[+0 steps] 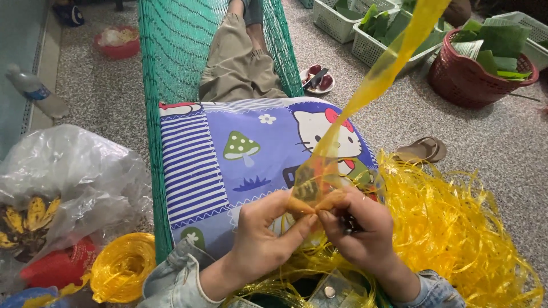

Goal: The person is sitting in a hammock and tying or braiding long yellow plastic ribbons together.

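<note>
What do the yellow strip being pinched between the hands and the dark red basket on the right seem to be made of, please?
The yellow strip looks like thin, glossy plastic film: it is translucent, and the things behind show through it. Both the left hand and the right hand pinch it. The dark red basket appears to be moulded plastic, with a regular lattice wall and a slight sheen.

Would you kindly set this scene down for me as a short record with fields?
Setting: person seated on green mesh hammock, printed blue cartoon pillow on lap
Left hand: pinches the wide translucent yellow plastic strip at its lower end
Right hand: pinches the same strip beside the left, also gripping a small dark object, unclear
Strip: runs taut up and right, out of view
Nearby right: loose heap of shredded yellow plastic strands
Nearby left: coiled yellow plastic roll, crumpled clear plastic bag
Background: red woven basket of green leaves
</note>
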